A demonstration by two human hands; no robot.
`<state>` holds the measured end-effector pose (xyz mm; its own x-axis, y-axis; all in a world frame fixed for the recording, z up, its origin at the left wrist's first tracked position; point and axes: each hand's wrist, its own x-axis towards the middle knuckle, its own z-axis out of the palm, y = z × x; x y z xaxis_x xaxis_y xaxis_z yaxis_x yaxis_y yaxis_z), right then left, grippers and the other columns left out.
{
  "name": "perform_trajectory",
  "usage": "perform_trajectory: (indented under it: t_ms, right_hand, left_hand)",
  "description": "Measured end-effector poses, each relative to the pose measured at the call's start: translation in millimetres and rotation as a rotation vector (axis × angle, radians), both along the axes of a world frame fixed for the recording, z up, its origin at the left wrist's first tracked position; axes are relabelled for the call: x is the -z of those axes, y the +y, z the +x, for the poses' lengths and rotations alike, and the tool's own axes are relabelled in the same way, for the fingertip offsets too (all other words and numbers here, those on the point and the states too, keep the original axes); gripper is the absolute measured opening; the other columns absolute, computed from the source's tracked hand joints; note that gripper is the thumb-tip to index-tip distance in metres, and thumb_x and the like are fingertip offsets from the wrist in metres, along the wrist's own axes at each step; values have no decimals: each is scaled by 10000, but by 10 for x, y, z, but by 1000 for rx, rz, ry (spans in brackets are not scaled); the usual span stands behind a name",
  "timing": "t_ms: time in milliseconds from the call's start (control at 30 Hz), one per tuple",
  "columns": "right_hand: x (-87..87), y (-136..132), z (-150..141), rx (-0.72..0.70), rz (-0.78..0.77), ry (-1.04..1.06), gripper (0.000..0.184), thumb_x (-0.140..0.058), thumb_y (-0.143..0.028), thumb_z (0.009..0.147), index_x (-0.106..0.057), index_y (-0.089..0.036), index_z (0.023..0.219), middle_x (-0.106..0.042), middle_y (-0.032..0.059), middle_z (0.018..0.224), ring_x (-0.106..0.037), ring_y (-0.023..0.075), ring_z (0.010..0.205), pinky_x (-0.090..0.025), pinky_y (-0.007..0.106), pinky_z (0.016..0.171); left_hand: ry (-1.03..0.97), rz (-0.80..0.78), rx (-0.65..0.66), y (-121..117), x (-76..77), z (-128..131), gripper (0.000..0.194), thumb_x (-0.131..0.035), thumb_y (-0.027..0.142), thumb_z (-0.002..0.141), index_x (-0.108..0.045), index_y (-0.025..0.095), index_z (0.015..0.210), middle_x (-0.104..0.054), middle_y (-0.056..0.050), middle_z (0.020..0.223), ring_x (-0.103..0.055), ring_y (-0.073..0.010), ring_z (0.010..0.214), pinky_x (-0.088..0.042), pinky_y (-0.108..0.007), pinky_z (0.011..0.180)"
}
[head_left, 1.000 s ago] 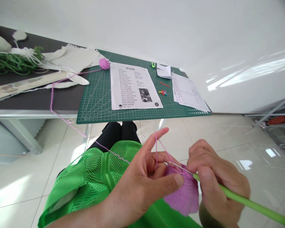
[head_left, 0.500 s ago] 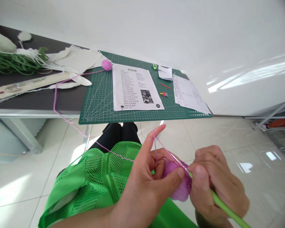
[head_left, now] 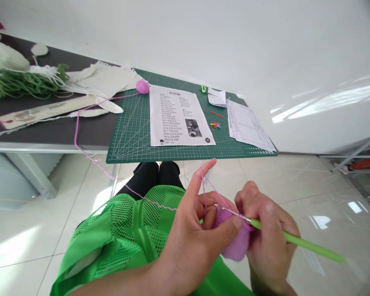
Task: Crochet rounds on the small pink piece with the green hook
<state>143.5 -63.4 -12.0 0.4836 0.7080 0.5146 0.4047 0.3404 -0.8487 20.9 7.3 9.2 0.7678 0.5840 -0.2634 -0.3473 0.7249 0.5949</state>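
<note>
My left hand (head_left: pixel 200 230) pinches a pink crochet piece (head_left: pixel 237 246) between thumb and fingers, its index finger raised with pink yarn (head_left: pixel 203 185) looped over it. My right hand (head_left: pixel 269 230) grips the green handle of a crochet hook (head_left: pixel 311 246). The hook's metal tip lies at the upper edge of the crochet piece, close to my left thumb, with the yarn running down towards it. Part of the piece is hidden behind my fingers. From my left hand the yarn trails left and up over the table edge to a pink yarn ball (head_left: pixel 142 86).
A green cutting mat (head_left: pixel 129 123) bears a printed pattern sheet (head_left: pixel 181 119), more papers (head_left: pixel 249 123), colourful stitch markers (head_left: pixel 215 125) and a small red stick (head_left: pixel 217 114). On the dark table (head_left: pixel 92 129) lie green yarn (head_left: pixel 24 84), white yarn (head_left: pixel 6 55) and a wooden ruler (head_left: pixel 49 112).
My right hand has turned, and the hook now lies flatter, its handle end swung up and to the right. My left hand keeps its hold; the view has shifted slightly.
</note>
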Motion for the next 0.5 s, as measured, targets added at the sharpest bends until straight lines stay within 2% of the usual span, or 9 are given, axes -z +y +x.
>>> perform_trajectory:
  t_ms: [100,167,233,400,500]
  right_hand:
    - [43,16,0,-113,-67,230,399,-447,-251,1076,-469,-210,680,-412,-11,641,-431,143,617,-347,311,506]
    - [44,0,33,-121,-95,225,389,-449,-246,1074,-463,-209,687,-416,-9,659,-428,140,622,-342,311,506]
    - [13,-29,77,-67,-105,52,370,-459,-194,1059,-459,-200,689,-400,-11,658,-433,140,649,-339,317,531]
    - [-139,-34,148,63,33,-729,321,-608,33,879,-468,-186,691,-435,-42,621,-366,102,601,-353,338,573]
    - [-134,1,174,84,107,-938,304,-606,37,874,-495,-193,708,-484,-28,616,-390,115,589,-387,363,571]
  left_hand:
    - [-14,-20,0,34,-1,8,1144,-832,-96,692,-342,307,1644,-696,79,761,-313,-26,488,-310,-131,473]
    - [-14,-29,-9,34,0,14,1162,-838,-92,688,-331,313,1651,-693,80,756,-321,-28,490,-320,-132,477]
    - [7,-27,-20,13,-6,18,1169,-849,-74,690,-324,316,1658,-691,77,748,-322,-31,496,-316,-137,479]
    - [131,-50,-64,-84,-50,30,1176,-877,-18,703,-301,315,1673,-624,95,699,-294,-42,516,-294,-150,488]
    - [158,-32,-137,-118,-52,45,1249,-894,4,695,-213,310,1697,-631,98,693,-296,-53,517,-308,-163,494]
